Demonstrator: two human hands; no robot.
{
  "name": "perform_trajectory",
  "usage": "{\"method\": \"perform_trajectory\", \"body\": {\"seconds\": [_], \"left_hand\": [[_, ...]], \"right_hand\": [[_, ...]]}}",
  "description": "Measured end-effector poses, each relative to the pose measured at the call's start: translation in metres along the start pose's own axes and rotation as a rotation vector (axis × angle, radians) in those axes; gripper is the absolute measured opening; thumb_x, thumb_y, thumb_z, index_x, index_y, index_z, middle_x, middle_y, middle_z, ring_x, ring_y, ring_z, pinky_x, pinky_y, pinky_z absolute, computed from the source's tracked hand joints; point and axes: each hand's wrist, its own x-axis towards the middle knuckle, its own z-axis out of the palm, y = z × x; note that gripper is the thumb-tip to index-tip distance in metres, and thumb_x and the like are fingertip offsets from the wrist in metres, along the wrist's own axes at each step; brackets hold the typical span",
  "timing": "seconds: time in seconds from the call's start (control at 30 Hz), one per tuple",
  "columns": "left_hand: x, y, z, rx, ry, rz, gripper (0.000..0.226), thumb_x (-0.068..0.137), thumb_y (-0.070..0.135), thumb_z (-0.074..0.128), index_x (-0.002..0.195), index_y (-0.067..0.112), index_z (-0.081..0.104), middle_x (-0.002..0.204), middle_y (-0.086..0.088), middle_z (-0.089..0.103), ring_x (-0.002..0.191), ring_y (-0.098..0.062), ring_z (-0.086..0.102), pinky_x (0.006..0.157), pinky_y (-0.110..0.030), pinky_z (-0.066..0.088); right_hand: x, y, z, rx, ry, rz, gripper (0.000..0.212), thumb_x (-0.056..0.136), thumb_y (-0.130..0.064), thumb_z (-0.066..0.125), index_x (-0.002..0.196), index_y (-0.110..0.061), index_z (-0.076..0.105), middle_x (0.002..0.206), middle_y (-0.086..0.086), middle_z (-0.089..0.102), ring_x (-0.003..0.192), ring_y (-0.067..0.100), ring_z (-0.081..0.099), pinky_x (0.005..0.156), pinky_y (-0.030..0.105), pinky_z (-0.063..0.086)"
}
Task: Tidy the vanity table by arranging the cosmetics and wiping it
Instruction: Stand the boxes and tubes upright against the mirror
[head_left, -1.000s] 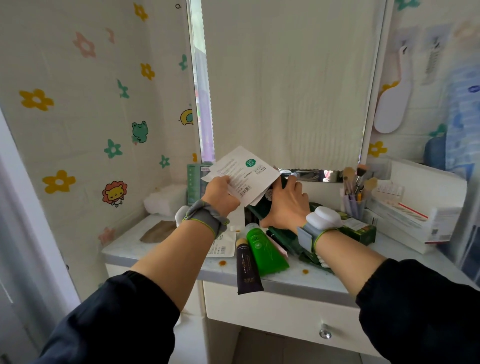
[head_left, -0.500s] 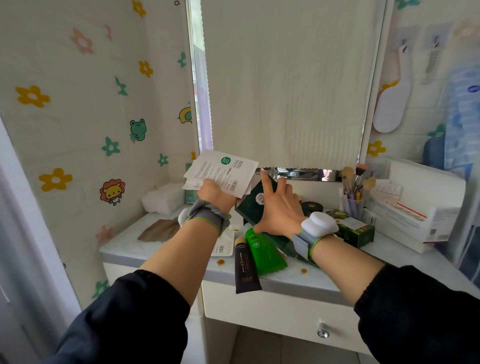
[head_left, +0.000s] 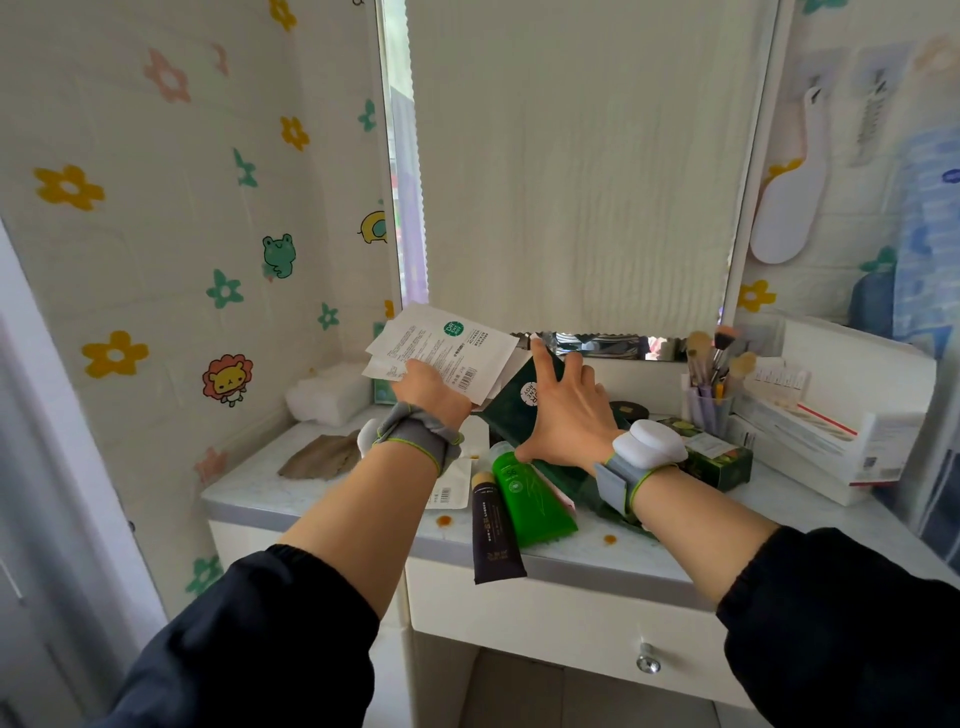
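Observation:
My left hand (head_left: 426, 387) holds a small stack of white sachets (head_left: 452, 351) up above the back left of the vanity table (head_left: 322, 488). My right hand (head_left: 563, 415) grips a dark green sachet (head_left: 519, 400), lifted and tilted, fingers spread over it. Under my hands lie a green tube (head_left: 530, 493) and a black tube (head_left: 491, 530) whose end sticks out over the front edge. Another white sachet (head_left: 447, 491) lies flat under my left wrist. Brown spots (head_left: 443, 520) stain the tabletop.
A brown cloth (head_left: 322, 454) and a white pack (head_left: 327, 397) sit at the back left. A brush cup (head_left: 709, 395), a green box (head_left: 722, 460) and white boxes (head_left: 831, 421) fill the right side. A covered mirror (head_left: 571, 166) stands behind. A drawer knob (head_left: 648, 663) sits below.
My left hand carried the white sachets left and away from the right hand. My right hand raised the dark green sachet and spread its fingers across it.

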Motion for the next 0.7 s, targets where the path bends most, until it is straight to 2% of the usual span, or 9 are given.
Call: {"method": "perform_trajectory", "body": {"seconds": [0.03,0.07,0.17,0.3,0.4,0.47,0.57,0.7], "left_hand": [[0.0,0.0,-0.001,-0.05,-0.007,-0.009,0.034,0.099,0.022,0.035,0.127,0.012,0.051,0.119,-0.012,0.065,0.102,-0.036,0.064,0.087,-0.057,0.053],[0.003,-0.001,-0.001,-0.09,-0.019,0.002,0.035,0.098,0.025,0.037,0.127,0.012,0.052,0.114,-0.011,0.067,0.097,-0.035,0.066,0.087,-0.061,0.051],[-0.003,-0.001,0.001,-0.125,-0.052,0.045,0.042,0.095,0.026,0.041,0.134,0.012,0.047,0.121,-0.015,0.063,0.084,-0.031,0.065,0.077,-0.055,0.055],[-0.011,-0.001,0.007,-0.118,-0.073,0.158,0.03,0.097,0.019,0.041,0.125,0.015,0.049,0.108,-0.013,0.068,0.093,-0.036,0.068,0.079,-0.067,0.051],[-0.018,0.001,0.012,-0.055,-0.115,0.22,0.023,0.097,0.016,0.041,0.118,0.019,0.05,0.098,-0.008,0.067,0.09,-0.032,0.067,0.081,-0.061,0.053],[-0.014,0.0,0.014,0.014,-0.12,0.257,0.026,0.097,0.017,0.044,0.123,0.017,0.049,0.098,-0.006,0.066,0.086,-0.028,0.067,0.079,-0.053,0.057],[-0.017,0.0,0.016,0.069,-0.184,0.28,0.032,0.095,0.029,0.052,0.125,0.018,0.048,0.104,-0.006,0.067,0.086,-0.023,0.069,0.075,-0.042,0.06],[-0.018,0.0,0.017,0.156,-0.181,0.253,0.047,0.091,0.042,0.056,0.129,0.018,0.043,0.104,-0.006,0.066,0.085,-0.02,0.069,0.077,-0.04,0.059]], "right_hand": [[0.001,0.0,0.0,0.0,-0.014,-0.014,0.135,0.055,-0.043,0.085,0.152,-0.022,-0.007,0.142,0.02,0.022,0.128,0.037,0.032,0.104,0.048,0.037],[0.002,-0.001,0.0,0.005,-0.027,-0.019,0.137,0.055,-0.045,0.085,0.151,-0.022,-0.009,0.142,0.02,0.021,0.128,0.038,0.031,0.104,0.049,0.037],[0.003,0.0,-0.001,0.041,-0.055,-0.003,0.139,0.054,-0.046,0.085,0.151,-0.023,-0.011,0.144,0.021,0.017,0.13,0.039,0.029,0.104,0.05,0.038],[0.004,0.0,-0.003,0.054,-0.044,0.007,0.139,0.054,-0.048,0.085,0.151,-0.023,-0.011,0.143,0.021,0.018,0.129,0.04,0.03,0.103,0.051,0.038],[0.003,0.0,-0.001,0.043,-0.017,-0.006,0.138,0.054,-0.049,0.085,0.151,-0.022,-0.01,0.141,0.022,0.022,0.127,0.039,0.033,0.102,0.051,0.039],[0.003,-0.001,0.0,0.031,0.002,-0.021,0.137,0.055,-0.048,0.084,0.151,-0.02,-0.008,0.139,0.022,0.023,0.125,0.039,0.034,0.102,0.049,0.039],[0.002,-0.002,0.004,0.02,0.027,-0.037,0.135,0.054,-0.047,0.083,0.152,-0.02,-0.007,0.138,0.021,0.025,0.123,0.039,0.035,0.1,0.049,0.039],[0.004,-0.003,0.005,0.036,0.042,-0.024,0.135,0.054,-0.046,0.083,0.152,-0.02,-0.006,0.137,0.02,0.025,0.123,0.04,0.035,0.099,0.049,0.039]]}}
